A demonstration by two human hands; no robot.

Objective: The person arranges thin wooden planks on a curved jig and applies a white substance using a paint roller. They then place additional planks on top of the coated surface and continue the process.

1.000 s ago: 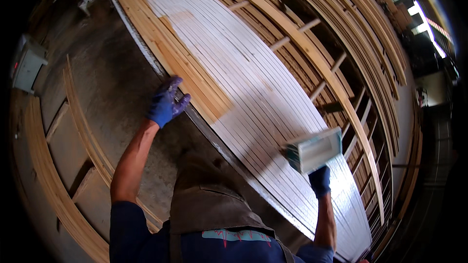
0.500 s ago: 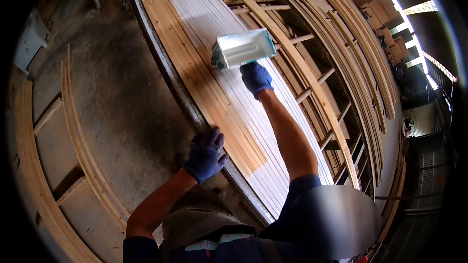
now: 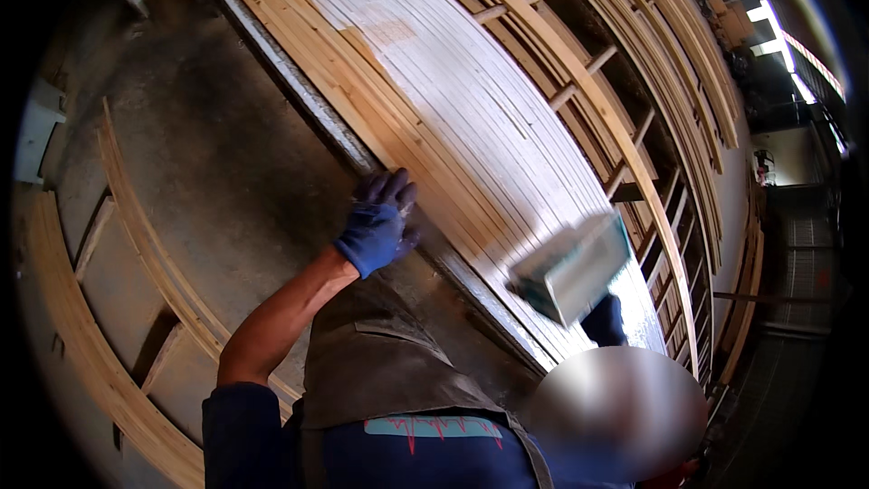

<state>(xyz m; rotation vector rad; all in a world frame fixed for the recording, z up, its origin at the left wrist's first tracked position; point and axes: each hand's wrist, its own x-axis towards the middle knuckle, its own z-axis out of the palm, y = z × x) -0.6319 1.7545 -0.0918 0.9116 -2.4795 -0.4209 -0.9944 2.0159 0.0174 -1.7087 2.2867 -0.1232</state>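
Observation:
Narrow wooden strips lie side by side on a long bench, part bare wood (image 3: pixel 339 81) and part under a shiny white coating (image 3: pixel 471 91). My right hand (image 3: pixel 605 321), in a dark blue glove, grips a white box (image 3: pixel 579 276) with teal edges, tilted low over the coated strips near me. The box is smeared by motion, and its contact with the strips cannot be made out. My left hand (image 3: pixel 376 222), gloved in blue with darkened fingers, rests on the bare strips' left edge, fingers stretched out. A blurred round patch hides my right forearm.
Beyond the strips, on the right, runs a ladder-like rack (image 3: pixel 579 81) with rungs and long boards. More long boards (image 3: pixel 674 54) are stacked farther right. Curved-looking planks (image 3: pixel 81 344) lie on supports at the left. A metal edge (image 3: pixel 290 81) borders the bench.
My right hand has drawn the box from the far middle of the strips toward me and to the right. My left hand stays at the bench edge; the whole view has shifted.

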